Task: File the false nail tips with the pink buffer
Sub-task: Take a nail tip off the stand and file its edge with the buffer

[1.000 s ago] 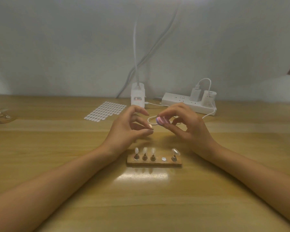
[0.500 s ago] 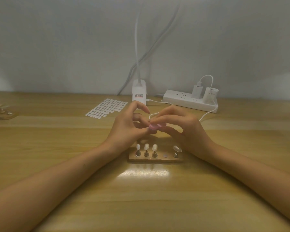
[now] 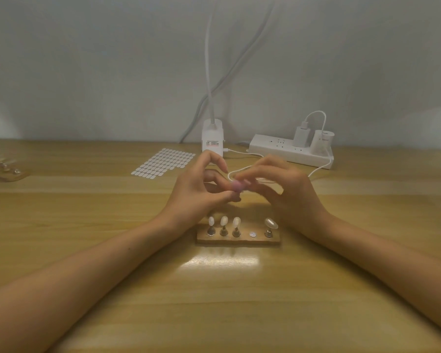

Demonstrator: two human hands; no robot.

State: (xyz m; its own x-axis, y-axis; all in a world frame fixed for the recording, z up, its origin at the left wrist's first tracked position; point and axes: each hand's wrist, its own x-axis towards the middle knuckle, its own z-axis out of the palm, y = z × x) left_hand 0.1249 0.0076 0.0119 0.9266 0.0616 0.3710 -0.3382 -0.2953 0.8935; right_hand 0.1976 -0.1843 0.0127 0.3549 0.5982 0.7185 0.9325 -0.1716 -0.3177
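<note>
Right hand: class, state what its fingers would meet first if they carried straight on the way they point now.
Probably the left hand, whose fingers face them across the blurred pink buffer; depth is unclear.

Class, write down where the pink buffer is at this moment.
Head view, centre: the pink buffer is pinched by the right hand, close against the left hand, just behind the wooden nail stand.

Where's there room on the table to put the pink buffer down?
Most room: the near table, in front of the wooden stand. Also left, between the sticker sheet and the other stand at the edge, and right, before the power strip. Crowded: by the wall, with lamp base and cable.
</note>
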